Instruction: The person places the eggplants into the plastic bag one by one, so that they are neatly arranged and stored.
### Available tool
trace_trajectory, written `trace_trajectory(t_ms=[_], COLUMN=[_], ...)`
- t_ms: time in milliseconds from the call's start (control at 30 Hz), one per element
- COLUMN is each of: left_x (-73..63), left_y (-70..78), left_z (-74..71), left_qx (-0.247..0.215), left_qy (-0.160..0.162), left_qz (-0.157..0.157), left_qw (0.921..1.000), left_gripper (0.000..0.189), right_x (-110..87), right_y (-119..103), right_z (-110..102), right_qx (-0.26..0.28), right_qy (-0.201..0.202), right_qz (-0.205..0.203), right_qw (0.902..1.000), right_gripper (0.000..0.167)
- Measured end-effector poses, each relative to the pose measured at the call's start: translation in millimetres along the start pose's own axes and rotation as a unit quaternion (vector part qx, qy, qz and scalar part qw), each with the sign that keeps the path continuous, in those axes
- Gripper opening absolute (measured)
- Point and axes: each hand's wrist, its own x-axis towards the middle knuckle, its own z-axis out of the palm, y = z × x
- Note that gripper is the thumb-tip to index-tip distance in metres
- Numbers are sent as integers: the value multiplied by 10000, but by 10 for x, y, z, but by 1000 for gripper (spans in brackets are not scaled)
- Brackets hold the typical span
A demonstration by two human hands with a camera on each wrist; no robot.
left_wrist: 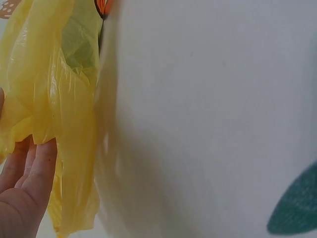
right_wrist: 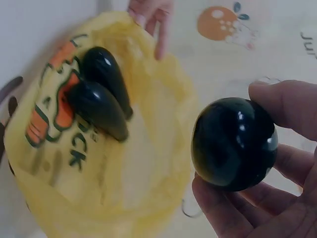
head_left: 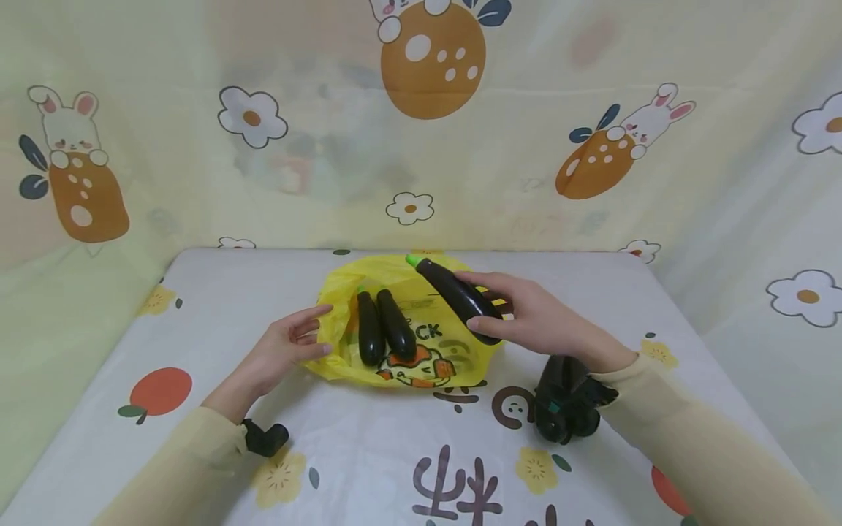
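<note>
My right hand (head_left: 526, 310) grips an eggplant (head_left: 458, 298), thumb on one side and fingers on the other. Its green stem end points up and left over an open yellow plastic bag (head_left: 454, 369). From the right wrist, the rounded dark end of this eggplant (right_wrist: 233, 144) faces the camera. Two more eggplants (head_left: 371, 329) lie side by side in the bag, against its printed picture. At the bag's left rim is my left hand (head_left: 279, 354), thumb and forefinger apart and touching the plastic. Seen from the left wrist, its straight fingers (left_wrist: 37, 166) disappear behind the yellow film.
Dark glossy shapes (head_left: 559, 409) with a bit of green lie below the right wrist, partly covered by the sleeve. A small black device (head_left: 266, 438) sits at the left wrist. A printed cloth covers the table (head_left: 368, 453), and a patterned curtain (head_left: 316, 175) hangs behind it.
</note>
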Motion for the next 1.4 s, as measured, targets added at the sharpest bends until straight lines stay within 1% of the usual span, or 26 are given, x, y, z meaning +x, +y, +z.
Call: trace_trajectory(t_ms=[200,333,400,533,633,800,1000,1233,1400], left_x=[11,19,16,10,-2,-6,14,25,28], left_y=[5,-2,-10,2,-6,-11,13,13,15], left_z=[-10,-17,-19,-30,-36,-22,7,16,10], left_qx=[-57,-105,-161,-229,-238,-133,-131,-142,-168], left_qy=[-15,4,15,26,25,45,34,54,41], left_qz=[6,6,6,15,51,90,29,-3,5], left_qw=[10000,9999,9999,9997,9997,9999,9999,9999,9999], left_gripper=[73,73,73,72,72,72,72,72,72], right_x=[109,216,299,498,638,769,820,832,822], right_y=[67,124,156,213,249,294,327,332,333], right_z=[264,434,518,667,789,957,1039,1075,1054], right_qx=[-136,-297,-429,-744,-978,-1231,-1018,-727,-704], right_qy=[-460,-646,-615,-415,-277,-197,-137,-144,-214], right_qz=[-84,9,125,490,672,864,1184,1364,1382], right_qw=[9988,9975,9971,9952,9925,9884,9876,9879,9877], right_gripper=[66,66,67,68,68,69,71,73,75])
